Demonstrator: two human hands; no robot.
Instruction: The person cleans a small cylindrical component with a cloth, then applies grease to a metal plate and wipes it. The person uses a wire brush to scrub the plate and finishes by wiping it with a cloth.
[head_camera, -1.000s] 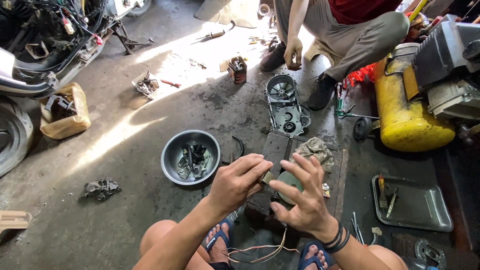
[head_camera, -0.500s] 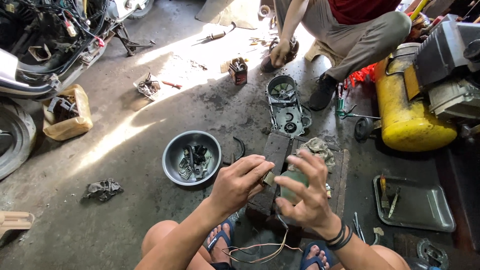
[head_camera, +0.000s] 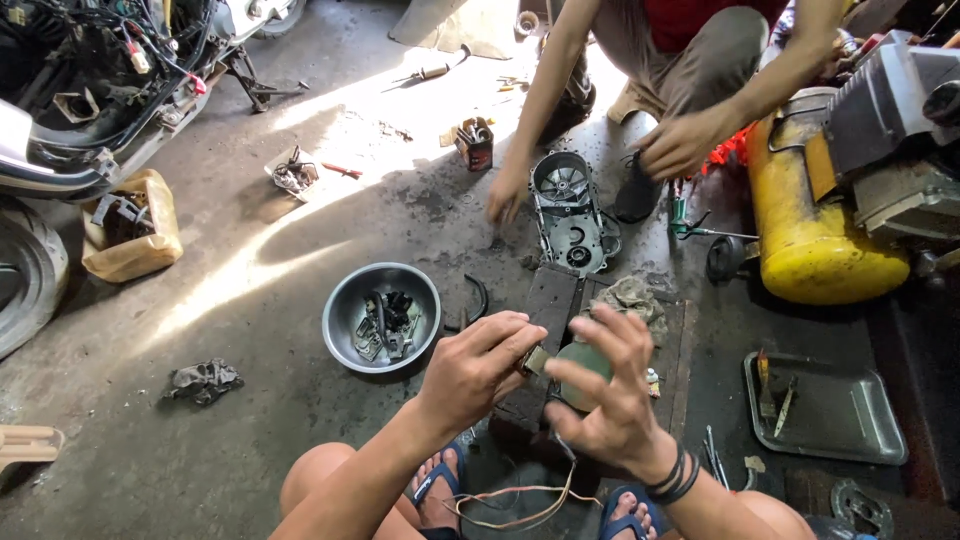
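The left hand (head_camera: 475, 368) pinches a small tan part (head_camera: 536, 358) between thumb and fingertips, fingers curled tight on it. The right hand (head_camera: 608, 395) cups a pale green round disc (head_camera: 583, 360) from below and behind, fingers spread and half open around its rim. Part and disc meet between the two hands, held above a dark block (head_camera: 553, 300) on the floor. Thin wires (head_camera: 520, 500) hang from the disc down between the person's sandalled feet.

Just left of the hands a metal bowl (head_camera: 345, 300) of small dark parts stands on the floor. A grey rag (head_camera: 630, 298) lies just beyond the right hand. Farther off lies an engine cover (head_camera: 567, 210), and another person's hand (head_camera: 508, 192) rests on the floor beside it. A yellow tank (head_camera: 810, 230) lies to the right, with a flat metal tray (head_camera: 840, 415) near it.
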